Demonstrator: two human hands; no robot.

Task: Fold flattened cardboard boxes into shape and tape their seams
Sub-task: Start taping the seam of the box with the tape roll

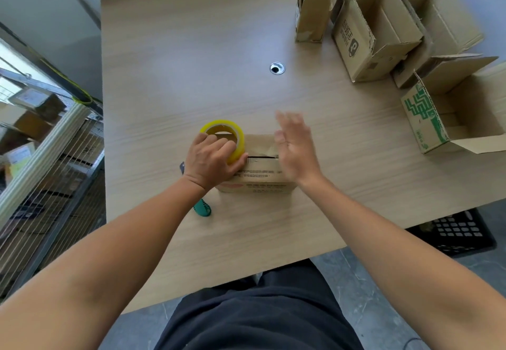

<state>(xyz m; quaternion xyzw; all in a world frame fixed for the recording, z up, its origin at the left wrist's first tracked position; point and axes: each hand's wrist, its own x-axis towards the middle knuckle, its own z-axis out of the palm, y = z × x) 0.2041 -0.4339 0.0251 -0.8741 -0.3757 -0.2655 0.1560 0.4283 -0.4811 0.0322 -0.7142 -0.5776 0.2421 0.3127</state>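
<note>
Box (260, 174) seam (262, 156) gapes; our left hand (210, 161) grips the tape roll (238, 141), right hand (294, 147) fingers straight, open. We press flaps shut before taping.

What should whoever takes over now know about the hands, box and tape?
Left hand grips the yellow tape roll at the left end of the top seam of the small cardboard box.
Right hand open, blurred, over the box's right end.
Flaps closed; seam gap looks bare, taping is left.
Green-handled cutter lies on the table by the left forearm; open boxes stand far right.
</note>
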